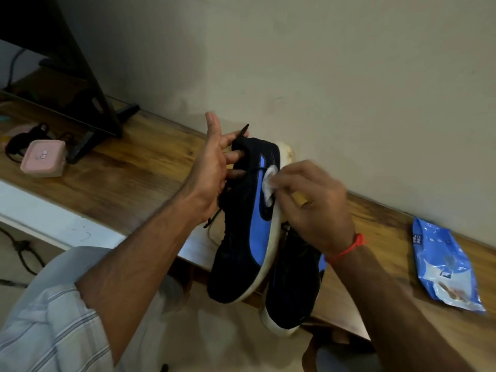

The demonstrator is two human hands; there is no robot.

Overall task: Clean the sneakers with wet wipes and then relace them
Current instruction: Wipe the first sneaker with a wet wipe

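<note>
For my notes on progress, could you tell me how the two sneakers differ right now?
The held sneaker is lifted in the left hand while the right hand presses a wipe on it; the other sneaker lies untouched on the wooden table, partly hidden. Both are black and blue with white soles.

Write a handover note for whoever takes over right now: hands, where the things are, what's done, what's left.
Left hand: fingers inside the collar of the raised sneaker, holding it off the table, thumb straight.
Right hand: grip on a white wet wipe, pressed to the sneaker's side near the heel, by the blue stripe and white sole edge.
Second sneaker: on the table edge under the right wrist, toe over the edge.
Wipes pack: on the table, far right.
Done: wiping of the first sneaker under way; its lace ends hang loose.
Left: finish this sneaker, wipe the second, relace both. How clean either is cannot be judged here.
</note>
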